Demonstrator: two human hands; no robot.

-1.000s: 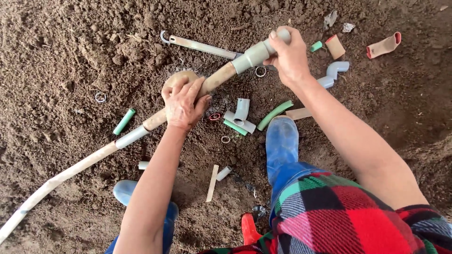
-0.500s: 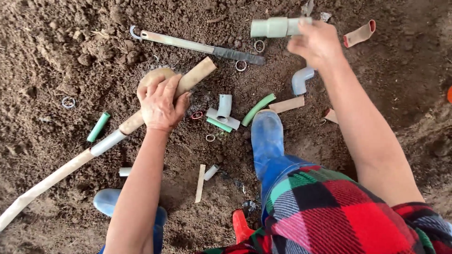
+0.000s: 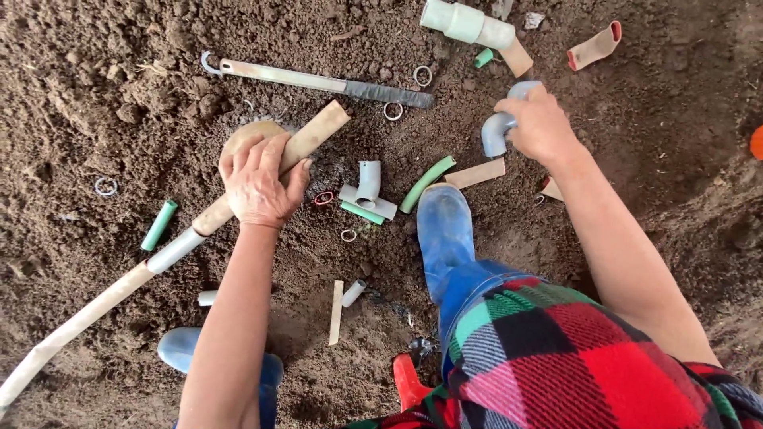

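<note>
Loose brown soil (image 3: pixel 95 87) carries everything. On it lie a long tan hose (image 3: pixel 119 286), a metal saw (image 3: pixel 318 81), a grey elbow (image 3: pixel 494 131), a grey tee (image 3: pixel 367 191), a pale coupler (image 3: pixel 465 22), green tube bits (image 3: pixel 159 225), small rings (image 3: pixel 105 187) and blue boots (image 3: pixel 443 230).

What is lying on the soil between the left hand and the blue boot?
In the head view, a grey T-shaped pipe piece, a short green tube and a small red ring lie there.
</note>
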